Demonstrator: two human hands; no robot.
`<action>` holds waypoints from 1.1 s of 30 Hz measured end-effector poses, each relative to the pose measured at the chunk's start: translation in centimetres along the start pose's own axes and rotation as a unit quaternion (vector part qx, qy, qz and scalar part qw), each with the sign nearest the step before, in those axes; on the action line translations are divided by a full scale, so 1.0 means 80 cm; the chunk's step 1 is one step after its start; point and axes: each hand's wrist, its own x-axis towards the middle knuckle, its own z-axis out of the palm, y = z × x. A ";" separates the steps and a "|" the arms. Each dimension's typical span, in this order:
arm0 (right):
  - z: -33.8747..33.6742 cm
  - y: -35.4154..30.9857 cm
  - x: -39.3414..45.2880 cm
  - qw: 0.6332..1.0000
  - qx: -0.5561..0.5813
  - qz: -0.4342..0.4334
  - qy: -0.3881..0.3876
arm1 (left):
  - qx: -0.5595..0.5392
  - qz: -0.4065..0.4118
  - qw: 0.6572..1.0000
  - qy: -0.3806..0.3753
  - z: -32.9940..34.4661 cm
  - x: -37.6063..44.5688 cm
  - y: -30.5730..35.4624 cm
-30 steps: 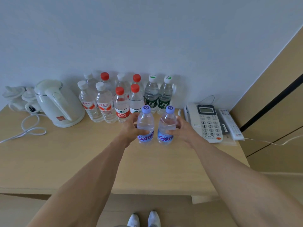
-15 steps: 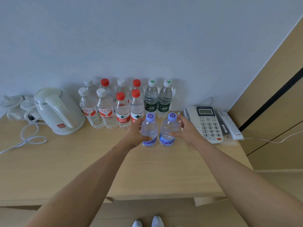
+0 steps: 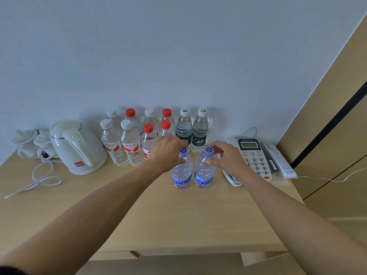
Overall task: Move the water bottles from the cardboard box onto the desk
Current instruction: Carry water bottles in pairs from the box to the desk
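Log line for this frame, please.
left hand grips left purple-capped bottle neck | right hand pinches right purple-capped bottle neck | both upright on desk

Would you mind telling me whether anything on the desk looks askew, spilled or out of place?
Nothing stands out. The two purple-capped bottles stand upright side by side on the desk, as do the bottles behind. No spill shows.
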 end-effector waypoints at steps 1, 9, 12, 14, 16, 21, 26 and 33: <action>0.000 0.000 0.000 1.000 -0.001 -0.002 0.001 | 0.017 0.004 1.000 0.001 0.001 0.003 0.000; -0.001 0.002 0.001 1.000 -0.004 0.002 -0.011 | 0.118 0.001 0.993 -0.011 -0.001 0.048 -0.002; -0.001 0.001 -0.001 1.000 -0.002 0.004 -0.005 | 0.156 -0.013 0.987 -0.028 -0.003 0.073 -0.002; 0.000 0.000 -0.001 1.000 -0.007 0.001 -0.007 | 0.174 -0.020 0.984 -0.036 -0.004 0.087 -0.002; 0.000 -0.001 -0.001 1.000 -0.012 -0.001 -0.005 | 0.183 -0.021 0.982 -0.039 -0.004 0.098 0.001; 0.001 0.002 -0.005 1.000 -0.012 -0.001 0.004 | 0.194 -0.023 0.980 -0.038 -0.001 0.112 0.001; 0.000 0.004 -0.008 1.000 -0.015 0.007 0.004 | 0.171 -0.020 0.984 -0.042 0.000 0.117 -0.002; 0.005 0.003 -0.006 1.000 -0.013 0.006 0.008 | 0.172 -0.017 0.984 -0.040 0.002 0.114 -0.004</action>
